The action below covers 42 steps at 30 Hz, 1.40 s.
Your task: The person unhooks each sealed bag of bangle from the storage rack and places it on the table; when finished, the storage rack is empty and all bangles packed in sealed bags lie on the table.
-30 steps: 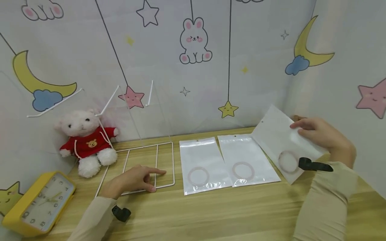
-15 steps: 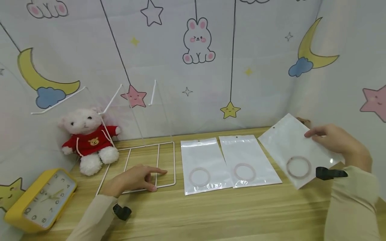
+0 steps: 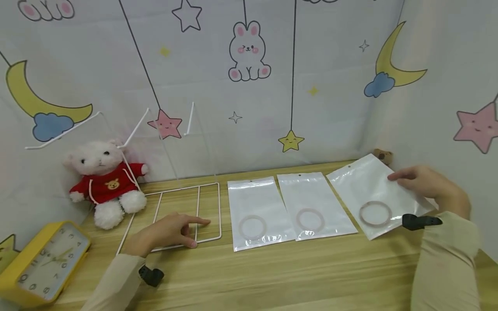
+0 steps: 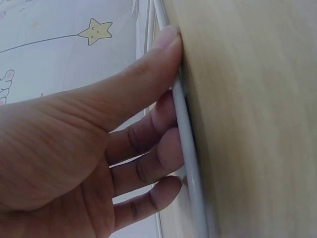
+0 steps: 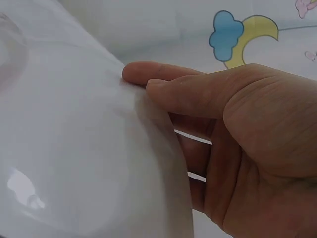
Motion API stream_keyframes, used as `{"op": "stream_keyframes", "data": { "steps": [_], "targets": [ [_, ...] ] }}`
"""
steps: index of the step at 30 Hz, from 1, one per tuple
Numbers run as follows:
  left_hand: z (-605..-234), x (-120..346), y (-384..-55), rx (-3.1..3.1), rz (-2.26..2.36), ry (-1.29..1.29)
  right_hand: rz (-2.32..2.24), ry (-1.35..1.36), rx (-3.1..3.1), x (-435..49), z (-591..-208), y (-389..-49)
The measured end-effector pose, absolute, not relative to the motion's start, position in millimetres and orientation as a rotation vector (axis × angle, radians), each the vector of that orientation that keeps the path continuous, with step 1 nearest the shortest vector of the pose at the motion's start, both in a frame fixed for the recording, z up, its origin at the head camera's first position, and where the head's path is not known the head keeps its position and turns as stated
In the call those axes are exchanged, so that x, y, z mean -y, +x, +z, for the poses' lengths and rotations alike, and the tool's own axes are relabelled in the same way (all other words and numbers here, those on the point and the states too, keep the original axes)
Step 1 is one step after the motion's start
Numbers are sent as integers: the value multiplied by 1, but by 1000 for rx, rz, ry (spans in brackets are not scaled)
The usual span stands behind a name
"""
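My right hand (image 3: pixel 432 188) pinches the right edge of a white zip-lock bag (image 3: pixel 363 185), thumb against fingers, as the right wrist view shows. This bag slants over the tabletop's right side, with a pinkish ring (image 3: pixel 375 214) showing at its lower part. Two similar bags lie flat side by side, a middle one (image 3: pixel 311 194) and a left one (image 3: pixel 254 196), each with a pinkish ring. My left hand (image 3: pixel 169 233) rests on the base of a white wire rack (image 3: pixel 219 207), index finger pointing right. In the left wrist view, its thumb and other fingertips touch the rack's wire (image 4: pixel 190 148).
A plush bear (image 3: pixel 113 185) in a red hoodie sits behind the rack at the left. Nearer stands a yellow alarm clock (image 3: pixel 43 263). A small brown toy head (image 3: pixel 383 156) shows behind the held bag. A patterned cloth (image 3: pixel 334 116) hangs behind the wooden table (image 3: pixel 272 276).
My right hand has moved right and lowered the held bag, which now lies nearer the tabletop and farther from the middle bag. The left hand stays on the rack.
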<state>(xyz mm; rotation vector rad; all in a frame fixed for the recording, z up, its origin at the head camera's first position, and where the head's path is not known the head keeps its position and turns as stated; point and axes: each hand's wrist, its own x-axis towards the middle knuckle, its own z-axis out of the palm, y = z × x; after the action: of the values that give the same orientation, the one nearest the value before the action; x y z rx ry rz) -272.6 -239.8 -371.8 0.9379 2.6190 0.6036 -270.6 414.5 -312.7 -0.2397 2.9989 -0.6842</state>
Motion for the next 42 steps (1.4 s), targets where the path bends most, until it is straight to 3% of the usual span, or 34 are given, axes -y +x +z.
{"op": "stream_keyframes", "data": {
  "steps": [14, 27, 42],
  "targets": [
    [-369, 240, -270, -2612, 609, 944, -812, -110, -2757, -425, -333, -272],
    [-370, 239, -271, -2604, 628, 967, -734, -118, -2706, -431, -339, -272],
    [-372, 240, -273, -2590, 633, 973, -975, -38, -2509, -438, -338, -267]
  ]
}}
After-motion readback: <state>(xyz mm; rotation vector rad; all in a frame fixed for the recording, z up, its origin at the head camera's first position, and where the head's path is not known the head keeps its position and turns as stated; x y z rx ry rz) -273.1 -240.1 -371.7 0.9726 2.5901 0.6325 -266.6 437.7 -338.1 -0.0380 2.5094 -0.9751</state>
